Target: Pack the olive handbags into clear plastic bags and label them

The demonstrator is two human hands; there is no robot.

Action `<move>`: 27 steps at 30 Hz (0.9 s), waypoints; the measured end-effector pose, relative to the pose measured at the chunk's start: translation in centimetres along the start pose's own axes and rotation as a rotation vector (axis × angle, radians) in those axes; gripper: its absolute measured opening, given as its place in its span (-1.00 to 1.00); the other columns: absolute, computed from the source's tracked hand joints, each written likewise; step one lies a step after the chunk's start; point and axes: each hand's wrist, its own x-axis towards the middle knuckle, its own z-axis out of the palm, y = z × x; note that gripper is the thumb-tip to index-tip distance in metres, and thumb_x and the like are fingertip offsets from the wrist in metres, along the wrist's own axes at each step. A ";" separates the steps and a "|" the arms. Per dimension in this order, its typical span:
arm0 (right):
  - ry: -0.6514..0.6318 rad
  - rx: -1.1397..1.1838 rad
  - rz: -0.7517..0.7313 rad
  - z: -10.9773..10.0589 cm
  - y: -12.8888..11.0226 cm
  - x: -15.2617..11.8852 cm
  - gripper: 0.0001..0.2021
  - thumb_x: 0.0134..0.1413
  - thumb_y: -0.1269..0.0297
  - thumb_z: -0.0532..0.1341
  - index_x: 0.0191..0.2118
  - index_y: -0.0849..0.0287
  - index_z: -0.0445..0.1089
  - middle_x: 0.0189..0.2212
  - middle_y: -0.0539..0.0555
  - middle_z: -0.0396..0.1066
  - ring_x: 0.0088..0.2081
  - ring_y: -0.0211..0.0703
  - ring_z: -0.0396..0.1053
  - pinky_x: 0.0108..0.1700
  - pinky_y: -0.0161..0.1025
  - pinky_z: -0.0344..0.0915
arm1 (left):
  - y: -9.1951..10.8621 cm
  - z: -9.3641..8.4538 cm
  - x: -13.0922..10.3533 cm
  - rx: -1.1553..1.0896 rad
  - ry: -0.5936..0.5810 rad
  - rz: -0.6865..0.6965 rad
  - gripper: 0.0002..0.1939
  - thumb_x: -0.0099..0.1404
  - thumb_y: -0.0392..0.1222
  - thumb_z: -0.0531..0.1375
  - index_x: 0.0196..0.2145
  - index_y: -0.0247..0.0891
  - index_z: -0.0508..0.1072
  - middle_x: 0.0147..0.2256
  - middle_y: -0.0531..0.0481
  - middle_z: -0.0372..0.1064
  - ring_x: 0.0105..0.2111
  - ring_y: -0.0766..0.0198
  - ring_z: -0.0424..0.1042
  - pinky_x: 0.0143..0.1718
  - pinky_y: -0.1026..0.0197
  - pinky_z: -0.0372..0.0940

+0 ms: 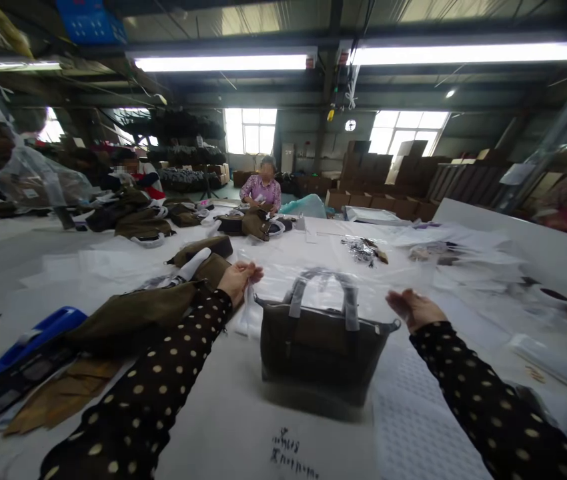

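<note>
A dark handbag (318,350) stands upright on the white table (218,413), between my two hands. Its two handles (351,300) are raised and partly wrapped in pale material. Clear plastic film (251,310) shows around the bag and its top. My left hand (238,280), left of the handles, has its fingers closed on an edge of this film. On the other side my right hand (413,309) is held up near the bag's right top corner, its fingers partly blurred; whether it grips the film is unclear.
Olive bags (133,317) lie at the left, beside a blue tape dispenser (28,347) and brown paper (63,397). White sheets (468,247) pile up at the right. Small metallic pieces (363,251) lie farther back. Across the table sits a person in a purple top (262,190).
</note>
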 end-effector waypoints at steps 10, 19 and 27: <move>-0.606 -0.572 0.195 -6.0 4.6 -11.1 -0.57 -0.07 -0.12 0.16 -0.51 0.21 0.45 -0.51 0.14 0.46 -0.40 -0.05 0.43 -0.18 -0.07 0.36 | -2.8 -6.6 -8.7 0.658 -0.626 -0.183 -0.60 0.13 0.17 0.14 -0.49 -0.27 0.34 -0.46 -0.02 0.40 -0.42 0.26 0.39 -0.31 0.20 0.28; -0.732 -0.668 0.149 -8.9 11.3 -22.0 -0.56 -0.01 -0.16 0.04 -0.57 0.13 0.31 -0.62 0.02 0.31 -0.46 -0.11 0.35 0.22 -0.01 -0.18 | -10.0 -10.7 -19.9 0.874 -0.671 -0.429 -0.82 0.15 -0.10 0.16 -0.49 -0.24 0.28 -0.49 0.09 0.37 -0.43 0.27 0.35 -0.36 0.26 0.23; -0.704 -0.730 0.324 -10.7 5.6 -25.1 -0.61 -0.16 -0.05 0.21 -0.25 0.09 0.41 -0.20 0.17 0.43 -0.09 0.13 0.34 0.16 0.19 -0.12 | -2.2 -9.1 -20.9 1.105 -0.987 -0.365 -0.44 -0.15 -0.56 -0.07 -0.24 -0.14 0.40 -0.05 0.08 0.35 0.00 0.24 0.26 0.05 0.16 0.12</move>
